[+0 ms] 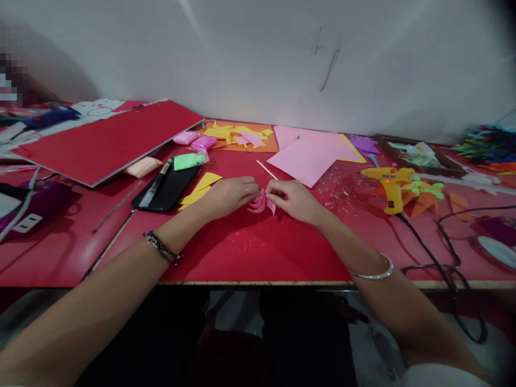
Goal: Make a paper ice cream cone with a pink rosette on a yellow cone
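Note:
Between my hands, just above the red table, is a pink paper flower with curled petals. My left hand pinches its left side, fingers pressed together. My right hand is closed with thumb and fingertips on the flower's right side, where a pointed petal hangs down. The fingertips partly hide the flower's top. A thin pale stick lies just beyond my hands. Folded yellow paper lies beside my left hand.
Pink paper sheets and yellow scraps lie at the back. A yellow glue gun, its cord trailing over the front edge, lies right. Left are a black phone with a marker on it and a large red board.

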Motion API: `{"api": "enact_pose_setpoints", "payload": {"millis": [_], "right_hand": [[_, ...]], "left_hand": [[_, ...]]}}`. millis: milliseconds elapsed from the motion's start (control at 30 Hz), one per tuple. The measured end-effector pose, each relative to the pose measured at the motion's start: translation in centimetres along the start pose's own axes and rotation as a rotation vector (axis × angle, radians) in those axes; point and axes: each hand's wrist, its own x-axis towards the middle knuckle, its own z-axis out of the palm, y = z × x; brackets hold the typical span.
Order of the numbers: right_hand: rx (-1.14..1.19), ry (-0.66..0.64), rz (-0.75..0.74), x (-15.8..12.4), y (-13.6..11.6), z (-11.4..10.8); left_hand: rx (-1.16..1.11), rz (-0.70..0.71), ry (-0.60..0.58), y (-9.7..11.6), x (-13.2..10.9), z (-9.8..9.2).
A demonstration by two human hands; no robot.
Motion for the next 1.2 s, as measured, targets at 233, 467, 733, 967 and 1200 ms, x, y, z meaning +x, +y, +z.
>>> {"api": "enact_pose_setpoints", "payload": {"millis": [233, 467, 733, 967, 1200], "right_hand": [[0.002, -0.007, -0.003, 0.01, -0.06, -0.05], [0.012, -0.009, -0.014, 0.03, -0.05, -0.09], [0.009, -0.039, -0.012, 0.02, -0.11, -0.24], [0.021, -0.037, -0.024, 0.01, -0.11, -0.24], [0.013, -0.033, -0.021, 0.04, -0.14, -0.25]], "left_hand": [[0.005, -0.010, 0.003, 0.13, -0.03, -0.13], [0.017, -0.002, 0.024, 0.17, -0.09, -0.11], [0.016, -0.004, 0.037, 0.17, -0.05, 0.01], [0.018, -0.003, 0.042, 0.08, -0.07, 0.09], [0.029, 0.001, 0.043, 0.04, -0.10, 0.14]]}}
